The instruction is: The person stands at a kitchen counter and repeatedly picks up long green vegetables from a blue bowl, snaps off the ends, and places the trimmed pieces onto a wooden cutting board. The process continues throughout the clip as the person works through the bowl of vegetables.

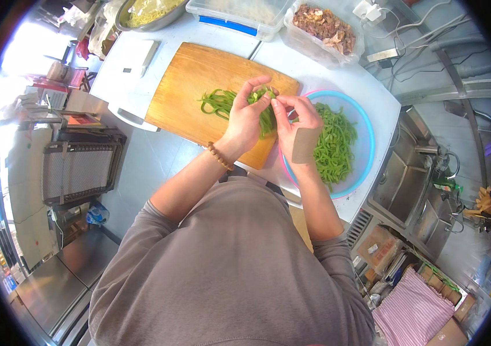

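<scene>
Over the wooden cutting board (211, 69), my left hand (247, 113) is closed around a bunch of long, thin green vegetable strips (219, 103). Strips stick out on both sides of that hand. My right hand (298, 123), with a tan patch on its back, meets it; thumb and forefinger pinch at the bunch's near-right end. Fingers partly hide what they pinch. Just right of the board, a round blue-rimmed basin (372, 142) holds a heap of cut green strips (336, 147), partly behind my right hand and forearm.
Along the table's (371, 86) far side stand a metal bowl of yellow shreds (152, 15), a lidded clear box (237, 17) and a plastic tub of brown food pieces (325, 30). A white device (135, 56) sits left of the board. Sinks (405, 164) are at right.
</scene>
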{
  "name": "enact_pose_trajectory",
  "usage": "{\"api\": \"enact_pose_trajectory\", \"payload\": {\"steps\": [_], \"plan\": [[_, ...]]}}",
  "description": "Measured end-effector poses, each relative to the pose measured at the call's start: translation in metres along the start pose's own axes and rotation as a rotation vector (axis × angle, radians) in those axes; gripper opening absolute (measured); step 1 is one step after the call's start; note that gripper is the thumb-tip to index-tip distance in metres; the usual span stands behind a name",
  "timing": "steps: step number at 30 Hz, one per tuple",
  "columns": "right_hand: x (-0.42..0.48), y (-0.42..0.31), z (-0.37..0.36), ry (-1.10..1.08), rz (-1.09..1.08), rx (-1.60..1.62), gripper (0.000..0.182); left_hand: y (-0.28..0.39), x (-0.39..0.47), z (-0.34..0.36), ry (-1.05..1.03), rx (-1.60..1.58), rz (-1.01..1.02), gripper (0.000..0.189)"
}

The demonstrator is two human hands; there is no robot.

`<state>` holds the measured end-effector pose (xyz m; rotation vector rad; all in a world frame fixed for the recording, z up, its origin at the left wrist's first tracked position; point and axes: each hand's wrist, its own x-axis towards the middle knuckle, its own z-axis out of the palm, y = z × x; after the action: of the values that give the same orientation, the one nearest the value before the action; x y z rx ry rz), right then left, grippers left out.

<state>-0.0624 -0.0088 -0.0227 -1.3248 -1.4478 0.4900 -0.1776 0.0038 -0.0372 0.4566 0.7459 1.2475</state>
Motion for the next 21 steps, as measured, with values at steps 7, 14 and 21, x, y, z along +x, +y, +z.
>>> {"api": "enact_pose_trajectory", "payload": {"steps": [7,14,21], "plan": [[-0.008,0.007,0.012,0.101,-0.098,-0.104,0.011,-0.009,0.002,0.008,0.053,0.018,0.048,0.031],[-0.025,0.033,-0.013,0.001,0.005,0.09,0.023,0.033,0.012,-0.022,0.086,0.116,0.197,0.036],[-0.045,0.221,-0.101,-0.237,0.34,-0.711,0.028,0.113,0.003,0.01,-0.164,0.194,0.468,0.035]]}}
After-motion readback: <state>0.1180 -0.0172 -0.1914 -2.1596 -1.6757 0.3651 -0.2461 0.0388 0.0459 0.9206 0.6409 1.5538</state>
